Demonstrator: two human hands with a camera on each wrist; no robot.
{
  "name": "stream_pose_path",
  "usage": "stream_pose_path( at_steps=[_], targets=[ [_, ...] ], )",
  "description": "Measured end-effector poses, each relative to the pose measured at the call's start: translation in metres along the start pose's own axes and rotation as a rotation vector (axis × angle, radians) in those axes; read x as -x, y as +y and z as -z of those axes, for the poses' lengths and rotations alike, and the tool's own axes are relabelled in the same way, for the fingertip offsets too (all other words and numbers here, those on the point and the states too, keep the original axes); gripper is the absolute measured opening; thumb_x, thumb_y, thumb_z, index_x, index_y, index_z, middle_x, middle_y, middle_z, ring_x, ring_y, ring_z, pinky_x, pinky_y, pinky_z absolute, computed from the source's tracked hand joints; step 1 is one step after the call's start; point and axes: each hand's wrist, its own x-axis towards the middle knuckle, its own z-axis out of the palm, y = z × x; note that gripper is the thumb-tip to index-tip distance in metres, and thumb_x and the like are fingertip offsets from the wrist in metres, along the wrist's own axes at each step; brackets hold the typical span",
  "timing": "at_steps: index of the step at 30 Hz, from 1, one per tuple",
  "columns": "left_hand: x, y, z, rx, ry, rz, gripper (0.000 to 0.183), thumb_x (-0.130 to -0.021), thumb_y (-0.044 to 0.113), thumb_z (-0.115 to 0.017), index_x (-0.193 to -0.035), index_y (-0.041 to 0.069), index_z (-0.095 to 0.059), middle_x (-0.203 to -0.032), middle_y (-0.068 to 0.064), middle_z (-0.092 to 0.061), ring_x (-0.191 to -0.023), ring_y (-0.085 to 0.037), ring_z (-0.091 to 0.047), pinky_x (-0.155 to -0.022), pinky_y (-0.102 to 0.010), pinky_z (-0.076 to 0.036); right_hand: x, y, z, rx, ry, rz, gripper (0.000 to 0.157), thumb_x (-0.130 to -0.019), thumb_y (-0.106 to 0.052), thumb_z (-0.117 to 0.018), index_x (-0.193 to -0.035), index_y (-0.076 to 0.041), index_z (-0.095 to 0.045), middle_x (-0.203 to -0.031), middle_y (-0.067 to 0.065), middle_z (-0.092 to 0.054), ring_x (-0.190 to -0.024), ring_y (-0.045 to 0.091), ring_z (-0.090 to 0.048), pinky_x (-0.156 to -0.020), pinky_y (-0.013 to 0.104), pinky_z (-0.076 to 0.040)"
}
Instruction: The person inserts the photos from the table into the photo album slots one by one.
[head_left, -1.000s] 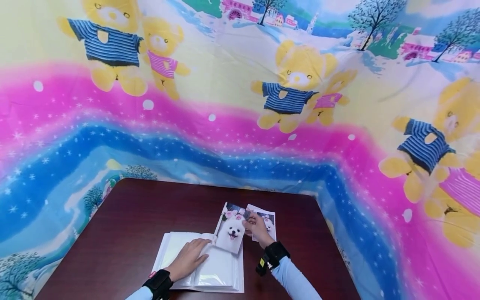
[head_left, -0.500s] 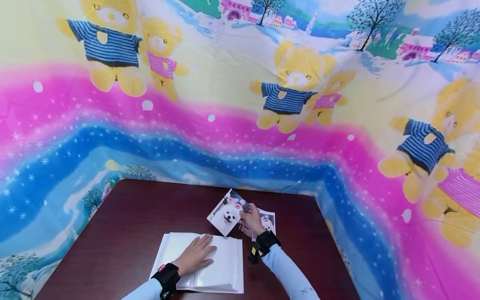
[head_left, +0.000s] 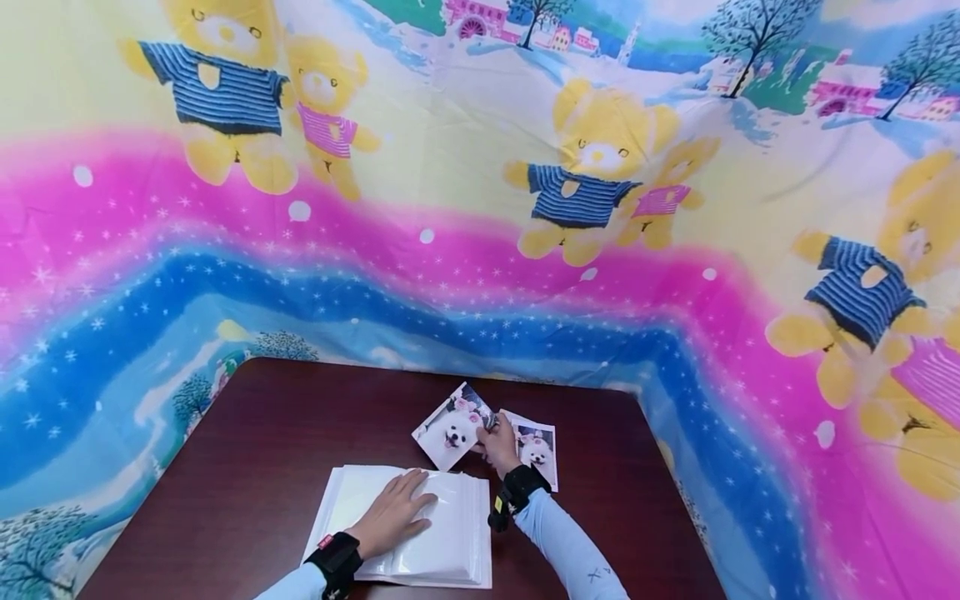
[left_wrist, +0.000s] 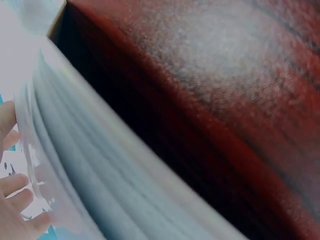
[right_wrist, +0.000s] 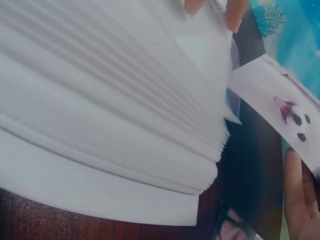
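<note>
A photo album point(head_left: 450, 542) with clear plastic sleeves lies spread on the table. My left hand point(head_left: 393, 512) rests on its pages near the middle, fingers extended; in the left wrist view fingers point(left_wrist: 15, 200) show beside the sleeves. Just beyond the album's upper edge, my right hand point(head_left: 498, 442) pinches a photo point(head_left: 448, 429) of a white fluffy dog with pink flowers by its right side. The photo is tilted. In the right wrist view the dog's face on that photo point(right_wrist: 295, 115) appears right beside the thick stack of album pages point(right_wrist: 125, 110).
More dog photos point(head_left: 536, 450) lie on the dark wooden table point(head_left: 315, 408), to the right of the album and partly behind the right hand. A curtain printed with teddy bears point(head_left: 420, 283) hangs around the table's back and sides.
The right hand has carried the photo off the album's right page, up and slightly left. The left hand has slid onto the page, its fingers spread a little more.
</note>
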Motion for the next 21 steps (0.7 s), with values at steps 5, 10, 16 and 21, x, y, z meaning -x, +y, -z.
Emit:
stream_pose_path(
  at_steps=[5,10,16,21],
  targets=[
    [0.001,-0.001,-0.001,-0.012,0.046,-0.024,0.035,-0.087,0.03,-0.074,-0.115,0.009,-0.067,-0.133,-0.026,-0.053,-0.124,-0.042,-0.05,-0.101,-0.054,-0.042,-0.001,0.003,0.003,0.006,0.017,-0.018,0.029,-0.102,-0.003,-0.052,-0.128,0.003,-0.041,-0.102,0.021,-0.061,-0.088,0.047,-0.068,-0.048,0.028,-0.037],
    [0.001,-0.001,0.001,-0.009,0.055,-0.027,0.034,-0.087,0.029,-0.074,-0.114,0.009,-0.067,-0.132,-0.027,-0.053,-0.124,-0.042,-0.05,-0.1,-0.054,-0.042,-0.005,0.006,0.005,-0.029,0.035,0.028,0.026,-0.101,-0.001,-0.052,-0.124,0.005,-0.042,-0.106,0.024,-0.062,-0.087,0.046,-0.067,-0.055,0.034,-0.05],
    [0.0,-0.001,0.001,0.004,0.043,-0.02,0.034,-0.088,0.029,-0.074,-0.114,0.009,-0.067,-0.133,-0.026,-0.053,-0.125,-0.041,-0.049,-0.101,-0.054,-0.041,-0.004,0.01,0.003,-0.008,0.005,0.016,0.02,-0.1,0.0,-0.054,-0.116,0.005,-0.043,-0.099,0.021,-0.061,-0.081,0.05,-0.065,-0.055,0.036,-0.047],
    [0.002,-0.002,-0.001,0.005,0.033,-0.02,0.034,-0.088,0.029,-0.073,-0.115,0.009,-0.067,-0.133,-0.026,-0.053,-0.125,-0.041,-0.049,-0.101,-0.053,-0.042,-0.005,0.015,0.003,0.013,-0.031,0.098,0.04,-0.098,0.006,-0.052,-0.136,0.002,-0.039,-0.086,0.022,-0.057,-0.062,0.042,-0.056,-0.058,0.043,-0.051]
  ],
)
